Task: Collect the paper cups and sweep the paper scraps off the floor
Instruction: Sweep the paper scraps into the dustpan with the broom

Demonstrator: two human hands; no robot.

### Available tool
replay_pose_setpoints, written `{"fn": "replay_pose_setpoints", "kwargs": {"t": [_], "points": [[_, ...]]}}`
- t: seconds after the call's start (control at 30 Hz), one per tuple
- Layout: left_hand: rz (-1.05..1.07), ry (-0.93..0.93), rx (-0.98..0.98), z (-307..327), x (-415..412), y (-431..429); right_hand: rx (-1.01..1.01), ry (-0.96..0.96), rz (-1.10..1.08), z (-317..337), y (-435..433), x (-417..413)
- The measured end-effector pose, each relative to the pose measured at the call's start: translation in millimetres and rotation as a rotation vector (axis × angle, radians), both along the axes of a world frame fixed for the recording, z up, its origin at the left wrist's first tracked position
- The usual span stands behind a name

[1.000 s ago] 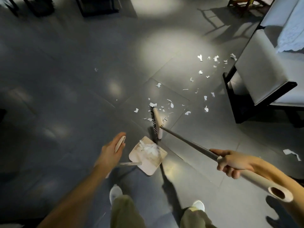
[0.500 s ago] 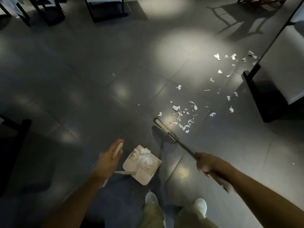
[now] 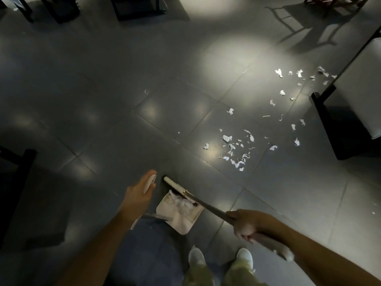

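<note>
My left hand point(image 3: 138, 195) holds the upright handle of a beige dustpan point(image 3: 185, 218) that rests on the dark tiled floor in front of my feet. White scraps lie in the pan. My right hand point(image 3: 245, 225) grips the long broom handle, and the broom head point(image 3: 175, 185) sits at the pan's far edge, over its mouth. A cluster of white paper scraps point(image 3: 235, 150) lies on the floor beyond the pan to the right. More scattered scraps point(image 3: 288, 87) lie farther off toward the sofa. No paper cup is in view.
A white-cushioned sofa with a dark frame point(image 3: 338, 129) stands at the right. Dark chair legs point(image 3: 136, 9) line the far edge, and a dark piece of furniture point(image 3: 12, 182) is at the left. My two shoes point(image 3: 218, 256) are just behind the pan.
The broom head has been drawn back from the scrap cluster to the dustpan's mouth. My right hand has slid lower along the handle. The view has shifted left.
</note>
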State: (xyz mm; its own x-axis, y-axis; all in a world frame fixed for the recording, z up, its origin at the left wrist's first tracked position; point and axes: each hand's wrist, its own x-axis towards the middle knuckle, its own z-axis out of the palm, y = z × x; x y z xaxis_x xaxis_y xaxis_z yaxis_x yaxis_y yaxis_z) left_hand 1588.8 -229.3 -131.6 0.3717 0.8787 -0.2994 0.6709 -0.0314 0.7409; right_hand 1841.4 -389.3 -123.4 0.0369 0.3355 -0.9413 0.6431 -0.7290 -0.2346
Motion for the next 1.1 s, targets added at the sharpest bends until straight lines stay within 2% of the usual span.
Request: {"fn": "replay_pose_setpoints", "kwargs": {"t": [0.2, 0.5, 0.63, 0.77, 0.83, 1.0, 1.1], "points": [[0.017, -0.031, 0.044, 3.8, 4.7, 11.9, 0.088, 0.014, -0.107, 46.2, 16.5, 40.5], [-0.039, -0.006, 0.049, 7.5, 49.4, 95.0, 0.217, 0.005, -0.395, 42.0, 86.4, 104.0], [-0.005, 0.024, 0.031, 7.9, 66.3, 148.8, 0.218, 0.053, -0.535, 41.0, 138.7, 134.6], [0.068, 0.030, 0.102, 15.5, 67.3, 200.5, 0.183, 0.076, -0.573, 36.8, 199.2, 154.4], [0.060, 0.101, 0.150, 23.0, 63.8, 225.2, 0.146, 0.080, -0.601, 29.7, 233.0, 157.8], [0.149, 0.060, 0.135, 35.9, 35.9, 274.3, 0.143, 0.068, -0.431, 20.3, 313.4, 128.1], [0.153, 0.068, 0.130, 40.9, 8.7, 305.2, 0.191, -0.015, -0.246, 21.2, 364.5, 90.5]]}}
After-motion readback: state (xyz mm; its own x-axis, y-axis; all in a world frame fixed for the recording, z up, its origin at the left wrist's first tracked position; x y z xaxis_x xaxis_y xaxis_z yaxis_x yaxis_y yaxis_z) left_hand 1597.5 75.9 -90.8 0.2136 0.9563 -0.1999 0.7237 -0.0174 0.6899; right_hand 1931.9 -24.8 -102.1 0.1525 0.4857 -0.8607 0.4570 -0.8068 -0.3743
